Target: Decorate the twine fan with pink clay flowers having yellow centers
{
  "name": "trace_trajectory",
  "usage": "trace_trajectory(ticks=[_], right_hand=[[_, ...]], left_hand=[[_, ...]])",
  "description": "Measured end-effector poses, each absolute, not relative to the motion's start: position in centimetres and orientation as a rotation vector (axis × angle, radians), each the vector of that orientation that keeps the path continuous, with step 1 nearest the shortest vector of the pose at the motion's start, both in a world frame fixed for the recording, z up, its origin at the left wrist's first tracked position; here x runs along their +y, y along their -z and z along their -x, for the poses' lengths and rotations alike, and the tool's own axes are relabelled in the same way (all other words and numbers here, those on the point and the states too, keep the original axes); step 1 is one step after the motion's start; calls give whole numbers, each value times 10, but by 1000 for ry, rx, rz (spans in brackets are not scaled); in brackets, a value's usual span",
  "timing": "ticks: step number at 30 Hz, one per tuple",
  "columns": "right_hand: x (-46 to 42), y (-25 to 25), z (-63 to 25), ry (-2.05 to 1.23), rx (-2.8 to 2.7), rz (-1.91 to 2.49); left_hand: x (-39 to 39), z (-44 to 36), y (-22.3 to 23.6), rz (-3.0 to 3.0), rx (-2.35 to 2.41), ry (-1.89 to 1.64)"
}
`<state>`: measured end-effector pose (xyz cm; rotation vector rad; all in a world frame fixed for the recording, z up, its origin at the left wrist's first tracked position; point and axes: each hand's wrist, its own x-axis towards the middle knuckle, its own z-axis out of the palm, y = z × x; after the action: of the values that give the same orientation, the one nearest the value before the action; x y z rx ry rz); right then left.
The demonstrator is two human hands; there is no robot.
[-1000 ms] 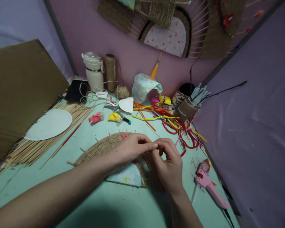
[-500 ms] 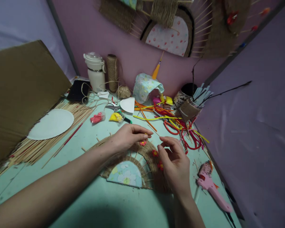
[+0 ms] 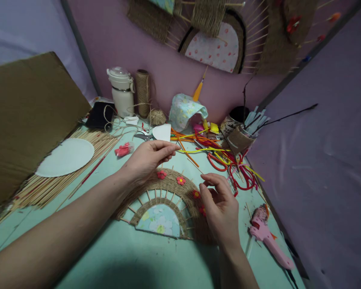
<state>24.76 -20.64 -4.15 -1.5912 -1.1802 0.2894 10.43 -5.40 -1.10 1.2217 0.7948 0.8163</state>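
My right hand [image 3: 221, 206] pinches a thin wooden stick [image 3: 195, 165] that points up and to the left. Thumb and fingers of my left hand [image 3: 152, 158] are pressed together above the table; whether anything is between them cannot be seen. Below both hands lies a half-round fan-shaped piece [image 3: 161, 195], with a band of woven twine, sticks as spokes and a floral cloth centre [image 3: 159, 220]. Red flowers [image 3: 181, 180] with yellow middles sit along its band, and one red flower [image 3: 161, 174] shows no yellow middle. My right hand covers part of the band's right end.
A pink glue gun [image 3: 270, 241] lies at the right. Behind are red-handled scissors [image 3: 216, 161], coloured strips [image 3: 195, 151], a bag of red clay [image 3: 124, 149] and a white jar [image 3: 122, 94]. Sticks [image 3: 57, 182], a white paper oval [image 3: 66, 157] and cardboard [image 3: 33, 120] fill the left.
My left hand has moved left and away from the stick, uncovering the fan's upper band and flowers and covering the bag of yellow clay. My right hand stays nearly still with the stick.
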Motion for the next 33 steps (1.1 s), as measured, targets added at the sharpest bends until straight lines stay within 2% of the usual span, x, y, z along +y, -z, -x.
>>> trace_trajectory(ticks=[12, 20, 27, 33], right_hand=[[-207, 42, -247, -281, -1216, 1584], [-206, 42, -245, -302, -1213, 1584], [-205, 41, -245, -304, -1221, 1583], [-205, 41, -244, -302, -1228, 1574]], left_hand=[[-53, -101, 5, -1083, 743, -813], [-51, -97, 6, -1358, 782, -762], [-53, -101, 9, -1144, 745, -795], [-53, -100, 8, -1206, 711, -762]])
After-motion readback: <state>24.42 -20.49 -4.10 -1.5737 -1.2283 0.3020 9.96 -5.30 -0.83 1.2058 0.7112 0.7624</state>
